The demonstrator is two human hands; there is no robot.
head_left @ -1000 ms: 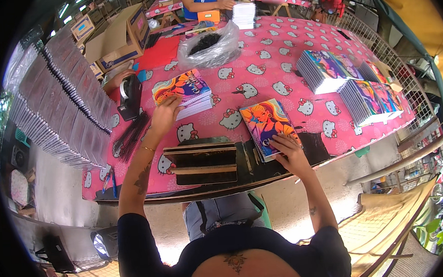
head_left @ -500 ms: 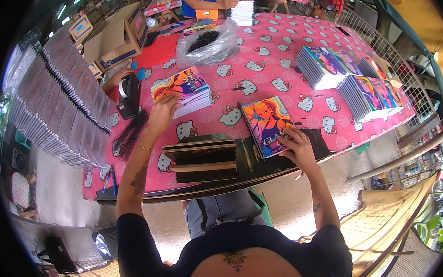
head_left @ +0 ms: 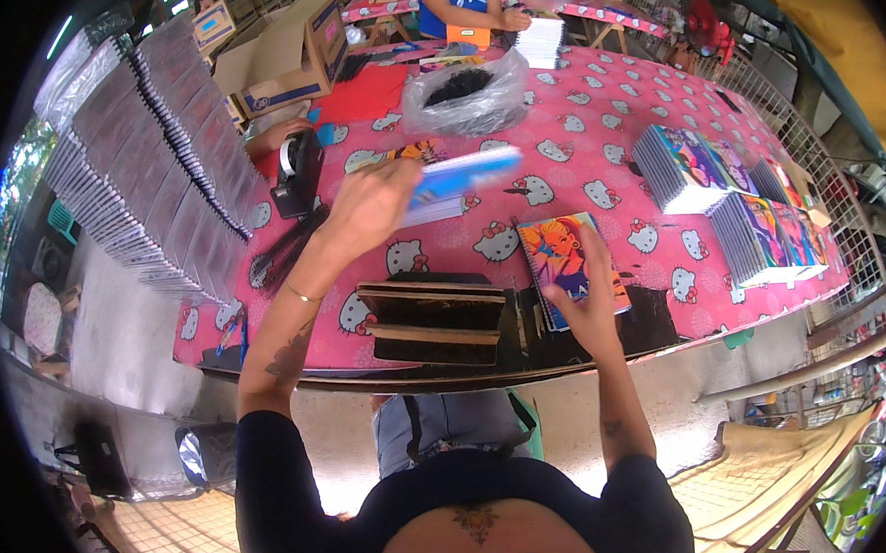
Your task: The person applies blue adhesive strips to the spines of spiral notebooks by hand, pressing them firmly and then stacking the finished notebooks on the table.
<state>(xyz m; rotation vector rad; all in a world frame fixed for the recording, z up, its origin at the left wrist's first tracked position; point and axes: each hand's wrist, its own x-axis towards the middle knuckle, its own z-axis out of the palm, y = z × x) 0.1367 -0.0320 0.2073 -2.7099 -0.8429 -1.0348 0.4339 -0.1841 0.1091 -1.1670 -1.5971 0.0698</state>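
My left hand (head_left: 371, 202) is closed on a notebook (head_left: 470, 172) with a blue side showing, lifted and blurred by motion. Below it lies a small stack of notebooks (head_left: 434, 213) with white page edges. A spiral notebook (head_left: 554, 256) with a colourful illustrated cover lies on a black board at the table's front. Over its right part is my right hand (head_left: 595, 304), thumb and fingers apart; whether it touches the cover I cannot tell. Between my arms stands a black slotted wooden block (head_left: 434, 329).
Tall stacks of spiral-bound notebooks (head_left: 138, 182) rise at left, beside a black tape dispenser (head_left: 297, 176) and black wire coils (head_left: 283, 253). Finished-looking notebook piles (head_left: 762, 240) stand at right. Farther back are a plastic bag (head_left: 499, 93), an open carton (head_left: 281, 60) and another person (head_left: 457, 10).
My left hand has taken a notebook off the small stack and lifted it to the right. My right hand has loosened from the cover, fingers spreading. The view has shifted slightly.
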